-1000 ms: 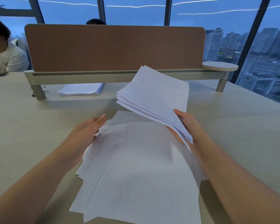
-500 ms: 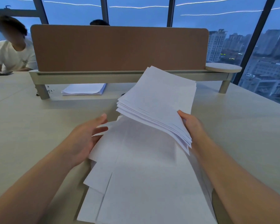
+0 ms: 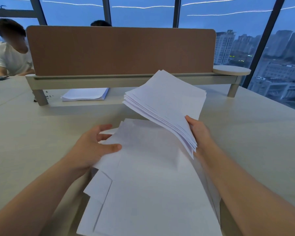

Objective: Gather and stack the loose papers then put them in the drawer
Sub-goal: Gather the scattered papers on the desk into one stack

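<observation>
My right hand point(image 3: 200, 132) grips a thick stack of white sheets point(image 3: 167, 103) by its near corner and holds it tilted above the desk. Below it, several loose white papers point(image 3: 148, 184) lie fanned out on the desk in front of me. My left hand point(image 3: 94, 147) pinches the left edge of the top loose sheets, thumb on top and fingers under them, lifting that edge a little. No drawer is in view.
A brown divider panel point(image 3: 121, 50) on a grey raised shelf point(image 3: 126, 80) crosses the desk point(image 3: 32, 133) behind the papers. Another paper pile point(image 3: 85, 96) lies under the shelf. A person in a white shirt point(image 3: 8, 55) sits at the far left. Windows stand at the right.
My left hand has closed on the left edge of the loose sheets and raised it. The stack in my right hand has stayed lifted, shifting slightly right.
</observation>
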A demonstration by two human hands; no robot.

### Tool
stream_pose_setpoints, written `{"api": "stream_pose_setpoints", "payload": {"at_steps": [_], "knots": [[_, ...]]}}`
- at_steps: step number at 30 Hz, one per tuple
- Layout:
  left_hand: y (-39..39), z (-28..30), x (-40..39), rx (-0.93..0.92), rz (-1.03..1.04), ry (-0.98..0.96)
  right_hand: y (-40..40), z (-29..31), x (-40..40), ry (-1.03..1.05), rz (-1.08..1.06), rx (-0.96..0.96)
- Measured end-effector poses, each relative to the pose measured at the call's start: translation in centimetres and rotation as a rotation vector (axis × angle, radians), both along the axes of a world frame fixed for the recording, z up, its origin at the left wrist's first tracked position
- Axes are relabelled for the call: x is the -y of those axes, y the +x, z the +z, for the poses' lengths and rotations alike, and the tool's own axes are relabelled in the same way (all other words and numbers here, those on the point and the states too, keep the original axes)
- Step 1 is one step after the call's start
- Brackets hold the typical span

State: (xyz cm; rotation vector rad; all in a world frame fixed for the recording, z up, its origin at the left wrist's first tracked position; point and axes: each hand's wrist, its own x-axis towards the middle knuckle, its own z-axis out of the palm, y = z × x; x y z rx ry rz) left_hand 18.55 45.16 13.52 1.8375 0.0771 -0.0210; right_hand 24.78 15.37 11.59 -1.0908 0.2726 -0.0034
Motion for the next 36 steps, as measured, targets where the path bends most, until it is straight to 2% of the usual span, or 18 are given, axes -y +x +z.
{"api": "stream_pose_setpoints", "payload": {"at_steps": [5, 9, 12, 15, 18, 20, 23, 27, 32, 36], "knots": [[0.3, -0.7, -0.1, -0.109, -0.069, 0.015, -0.1, 0.0, -0.6, 0.023, 0.001, -0.014], [0.3, -0.6, -0.3, -0.127, -0.098, 0.012, -0.5, 0.4, -0.9, 0.035, 0.098, -0.031], [0.4, -0.6, -0.6, -0.119, -0.103, -0.012, -0.5, 1.0, -1.1, 0.033, 0.066, -0.024], [0.7, -0.3, -1.3, -0.058, -0.052, -0.083, 0.1, 1.3, -0.5, 0.138, -0.015, 0.024], [1.0, 0.0, -2.2, 0.016, -0.018, -0.171, -0.6, 2.1, 0.4, 0.37, -0.054, 0.081], [1.2, 0.1, -2.7, 0.053, -0.02, -0.218, -1.0, 2.1, 0.9, 0.409, -0.092, 0.08], [1.1, 0.0, -3.1, 0.081, -0.074, -0.29, 0.0, 1.1, 1.8, 0.299, -0.115, 0.075], [1.3, -0.1, -3.6, 0.081, -0.121, -0.326, 0.6, 1.3, 2.8, 0.097, -0.103, 0.011], [1.3, 0.3, -4.1, 0.034, -0.146, -0.337, 0.7, 2.0, 3.6, -0.105, -0.126, 0.02], [1.1, 0.6, -3.4, 0.037, -0.052, -0.317, 0.4, 2.0, 3.3, -0.186, 0.108, -0.016]]}}
